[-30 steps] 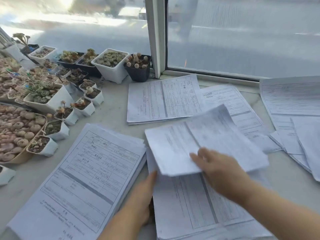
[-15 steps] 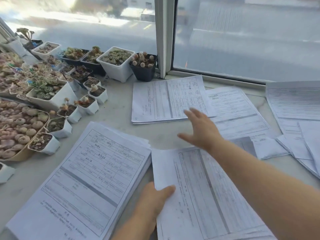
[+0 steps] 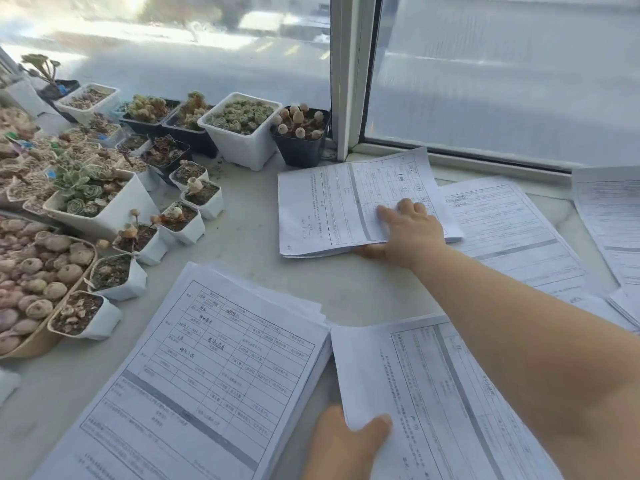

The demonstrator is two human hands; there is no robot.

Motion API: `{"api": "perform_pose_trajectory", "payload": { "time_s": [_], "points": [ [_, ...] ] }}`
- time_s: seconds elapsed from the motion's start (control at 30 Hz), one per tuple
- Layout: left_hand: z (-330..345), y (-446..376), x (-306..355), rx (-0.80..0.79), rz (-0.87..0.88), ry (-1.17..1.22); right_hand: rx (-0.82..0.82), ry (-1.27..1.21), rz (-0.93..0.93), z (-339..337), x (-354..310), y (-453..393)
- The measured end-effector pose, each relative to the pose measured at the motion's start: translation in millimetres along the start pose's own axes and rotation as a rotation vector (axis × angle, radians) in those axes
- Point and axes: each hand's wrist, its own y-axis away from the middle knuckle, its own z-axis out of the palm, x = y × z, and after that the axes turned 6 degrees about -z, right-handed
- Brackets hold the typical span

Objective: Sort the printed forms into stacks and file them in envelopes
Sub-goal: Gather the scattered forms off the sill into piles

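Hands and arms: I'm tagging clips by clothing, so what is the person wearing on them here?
Nothing that shows. The right hand and its forearm are bare all the way to the frame edge: no sleeve, watch, ring or glove. The left hand is bare too; only the hand and wrist show, so a sleeve further up cannot be ruled out.

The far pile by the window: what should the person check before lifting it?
1. Right hand grips the far pile, thumb under its near edge: ok.
2. Left hand holds the near pile by its corner: ok.
3. Far pile's sheets squared up: cannot tell.
4. Black pot stands close to the far pile's back edge: not ok.
5. Envelopes at hand: cannot tell, none in view.
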Motion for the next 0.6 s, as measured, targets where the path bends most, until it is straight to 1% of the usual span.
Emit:
{"api": "perform_pose_trajectory", "payload": {
  "time_s": [0.07,0.13,0.2,0.27,0.37,0.43,0.47,0.53,0.57,0.6],
  "points": [
    [0.7,1.1,1.5,0.017,-0.011,-0.027,0.065,0.086,-0.049,2.2,3.7,0.3],
    [0.3,1.3,1.1,0.026,-0.013,-0.05,0.092,0.12,-0.097,1.2,10.5,1.2],
    [-1.4,-3.0,-1.4,0.038,-0.025,-0.052,0.083,0.11,-0.125,-6.0,17.4,6.0],
    [-3.5,-5.8,-2.0,0.041,-0.046,-0.046,0.113,0.065,-0.151,-14.2,24.5,21.3],
    [-5.7,-5.6,-3.1,0.024,-0.066,-0.015,0.273,-0.009,-0.246,-20.3,39.5,74.3],
    [-8.3,-5.4,-3.0,0.029,-0.097,0.077,0.363,-0.066,-0.306,-22.8,52.2,125.3],
    [-8.8,-4.6,-0.6,0.002,-0.122,0.148,0.393,-0.069,-0.317,-23.3,58.8,152.3],
    [-8.6,-3.2,5.7,-0.114,-0.178,0.317,0.406,-0.046,-0.336,-18.3,71.1,203.2],
    [-8.9,-2.1,8.7,-0.172,-0.178,0.382,0.396,-0.031,-0.34,-13.3,76.1,226.0],
    [-9.4,-0.9,9.8,-0.223,-0.134,0.418,0.372,-0.017,-0.332,-6.9,79.3,246.0]
  ]
}}
